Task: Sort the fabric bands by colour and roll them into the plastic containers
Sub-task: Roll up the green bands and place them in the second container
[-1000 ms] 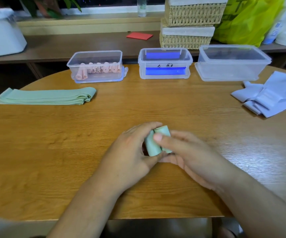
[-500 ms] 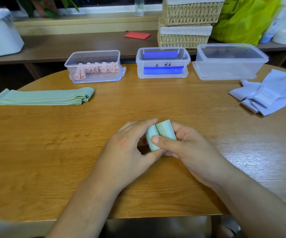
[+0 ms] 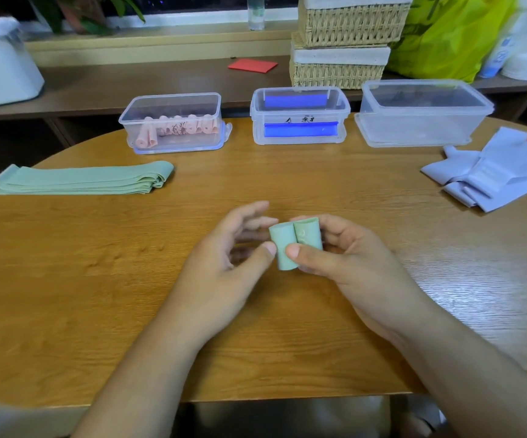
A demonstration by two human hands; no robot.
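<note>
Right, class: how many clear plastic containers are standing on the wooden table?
3, in a row along the far side of the table: the left container holds pink rolls, the middle container shows blue inside, and the right container is the largest.

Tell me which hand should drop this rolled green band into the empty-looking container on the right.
Right, probably: the right hand pinches the green roll, the left hand, fingers spread, grips nothing, and that container stands on the right hand's side.
</note>
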